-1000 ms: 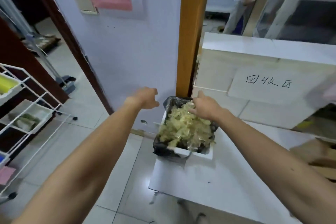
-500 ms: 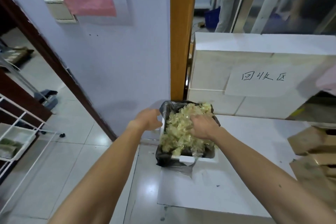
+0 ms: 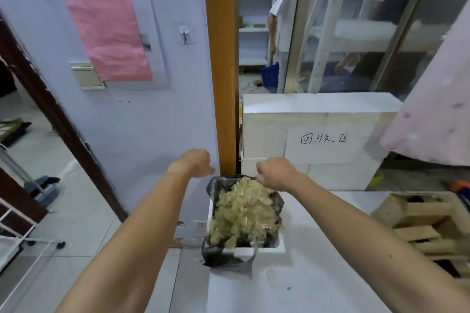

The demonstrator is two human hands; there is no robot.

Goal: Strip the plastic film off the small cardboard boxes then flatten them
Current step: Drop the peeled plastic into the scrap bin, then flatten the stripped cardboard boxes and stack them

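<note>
A white foam bin (image 3: 256,252) lined with a black bag (image 3: 216,254) stands at the table's left edge, heaped with crumpled yellowish plastic film (image 3: 244,213). My right hand (image 3: 276,173) hovers over the far end of the heap, knuckles up and fingers curled under; they are hidden, so I cannot tell whether they pinch film. My left hand (image 3: 194,162) is a loose fist, left of the bin's far corner, apart from the bag and holding nothing I can see. Flattened brown cardboard boxes (image 3: 419,226) lie piled at the right.
A white table (image 3: 318,287) carries the bin. Behind it stands a large white foam box (image 3: 267,134) with a handwritten label (image 3: 323,139). A wooden door frame (image 3: 221,71) rises behind the bin. A person (image 3: 282,20) stands in the far room. A white wire rack (image 3: 15,236) is at left.
My right hand has lifted off the middle of the film heap and moved to its far end. My left hand has risen away from the bin's left rim. The view has tilted upward.
</note>
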